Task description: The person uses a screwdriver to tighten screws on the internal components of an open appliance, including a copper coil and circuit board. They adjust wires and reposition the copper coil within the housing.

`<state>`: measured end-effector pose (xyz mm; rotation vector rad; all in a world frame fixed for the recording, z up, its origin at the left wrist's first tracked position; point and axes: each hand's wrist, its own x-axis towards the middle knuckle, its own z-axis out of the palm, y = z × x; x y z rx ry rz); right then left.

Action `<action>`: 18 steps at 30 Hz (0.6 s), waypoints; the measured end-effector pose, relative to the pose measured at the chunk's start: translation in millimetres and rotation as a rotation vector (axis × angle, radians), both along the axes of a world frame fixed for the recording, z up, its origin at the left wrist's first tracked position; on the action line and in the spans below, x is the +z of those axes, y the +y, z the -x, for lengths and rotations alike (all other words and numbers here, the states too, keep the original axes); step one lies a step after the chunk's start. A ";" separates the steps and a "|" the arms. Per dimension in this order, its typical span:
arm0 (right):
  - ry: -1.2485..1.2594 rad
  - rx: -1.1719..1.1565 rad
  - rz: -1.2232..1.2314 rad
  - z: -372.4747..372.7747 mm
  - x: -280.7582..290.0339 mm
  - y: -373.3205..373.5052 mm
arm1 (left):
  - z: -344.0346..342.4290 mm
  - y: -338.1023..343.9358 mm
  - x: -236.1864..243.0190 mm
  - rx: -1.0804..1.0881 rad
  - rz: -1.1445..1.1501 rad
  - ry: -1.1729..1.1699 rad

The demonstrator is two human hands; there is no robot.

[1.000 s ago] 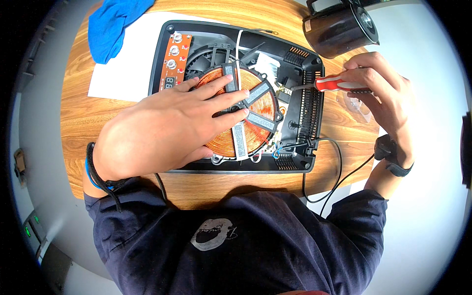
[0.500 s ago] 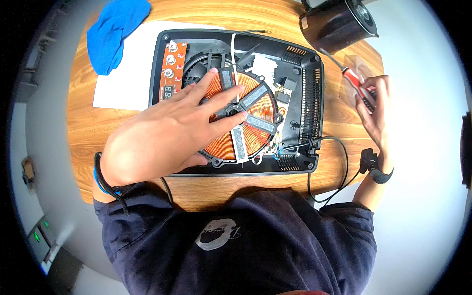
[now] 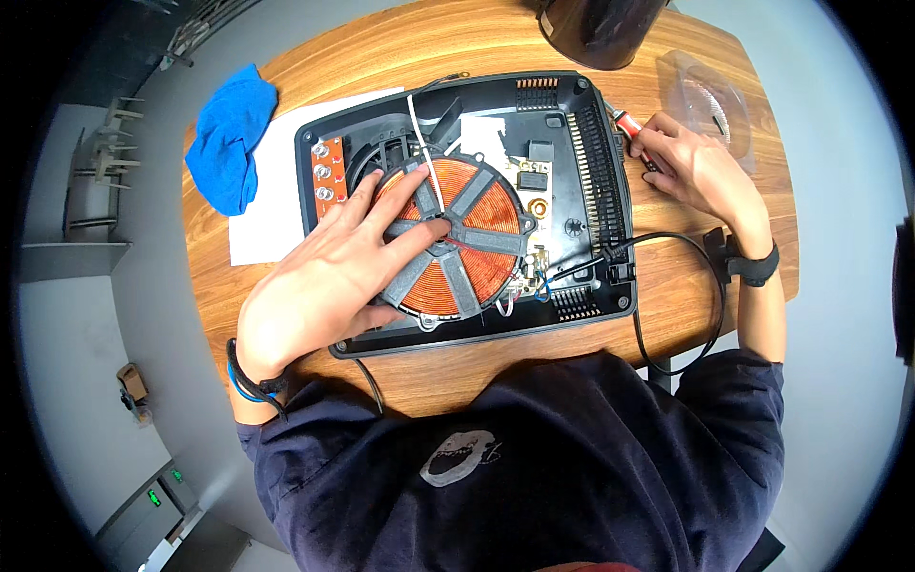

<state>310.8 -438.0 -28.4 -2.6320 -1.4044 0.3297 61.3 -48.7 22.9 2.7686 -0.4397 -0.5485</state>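
Note:
My left hand (image 3: 329,262) lies with its fingers spread over the round copper coil (image 3: 491,205) of an opened induction cooker. Under the coil sits the black lower housing (image 3: 457,334), its vented side toward the right. An orange circuit board with knobs (image 3: 322,172) shows at its left, and a pale circuit board (image 3: 536,224) to the right of the coil. A white wire (image 3: 421,138) runs from the coil's centre toward the far edge. Beside the right vents, my right hand (image 3: 691,167) is closed on a screwdriver (image 3: 626,124) with a red-and-black handle; its tip cannot be made out clearly.
A clear plastic tray (image 3: 748,119) lies on the wooden table (image 3: 324,62) beyond my right hand. At the far side stands a dark kettle (image 3: 591,38). A blue cloth (image 3: 232,143) partly covers white paper (image 3: 250,234) at left. A black cable (image 3: 717,324) loops at right.
My right hand has moved with the screwdriver leftward, closer to the housing's vented side. My left hand still rests on the coil. The whole view has shifted and turned slightly.

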 end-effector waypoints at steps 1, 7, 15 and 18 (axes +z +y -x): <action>-0.025 0.034 -0.012 -4.4 1.3 0.0 | -2.0 0.7 0.7 -0.004 0.004 0.005; -0.121 0.227 -0.303 9.1 26.7 43.1 | -12.1 3.0 -1.9 -0.078 0.029 -0.039; 0.031 0.471 -0.167 0.4 -10.1 101.1 | -28.5 10.7 -9.7 -0.142 0.114 -0.017; 0.105 0.459 -0.107 6.6 1.7 111.8 | -22.4 6.3 -3.4 -0.150 0.059 -0.048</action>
